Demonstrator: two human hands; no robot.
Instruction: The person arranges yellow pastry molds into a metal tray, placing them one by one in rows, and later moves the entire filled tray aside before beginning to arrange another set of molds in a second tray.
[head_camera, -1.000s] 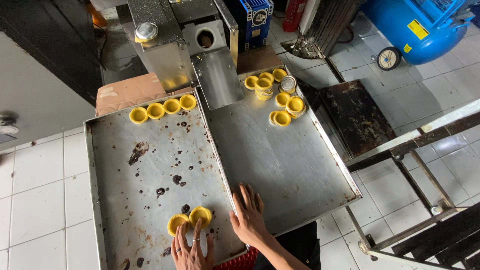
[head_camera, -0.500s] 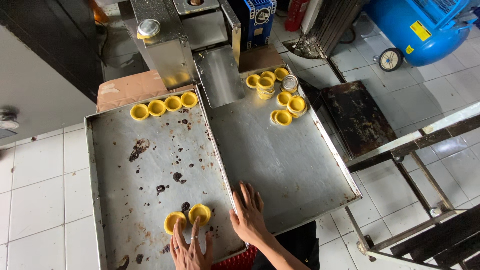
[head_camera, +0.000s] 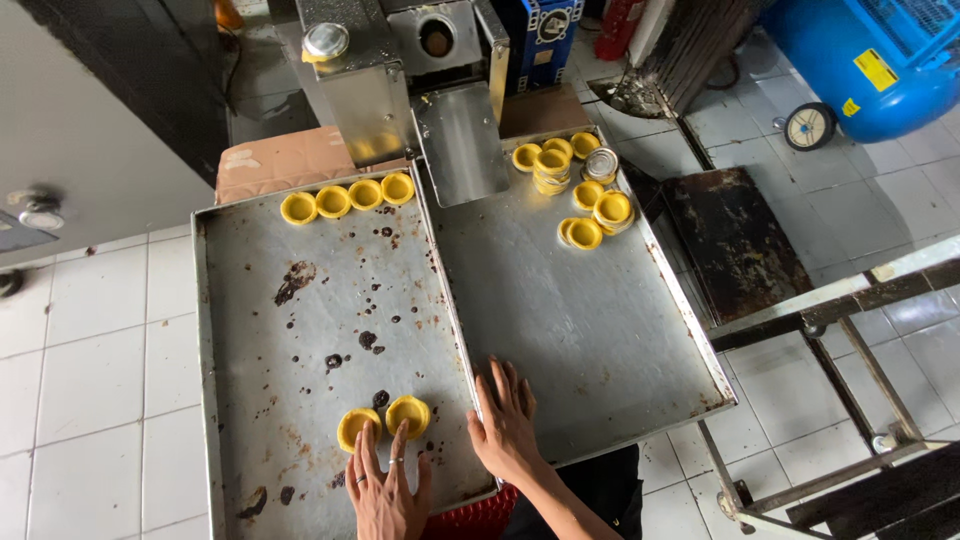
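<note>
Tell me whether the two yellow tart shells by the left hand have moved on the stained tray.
No. The two yellow tart shells sit the same way beside the dark stain on the stained tray.

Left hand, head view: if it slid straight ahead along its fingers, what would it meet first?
The left hand lies flat on the stained tray, fingers pointing away from the person. Its fingertips already reach the two yellow tart shells, so those come first; whether they actually touch is unclear.

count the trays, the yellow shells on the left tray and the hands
trays: 2 (left, right)
yellow shells on left tray: 6 (far row of 4, near pair)
hands: 2 (left, right)
total: 10
</note>
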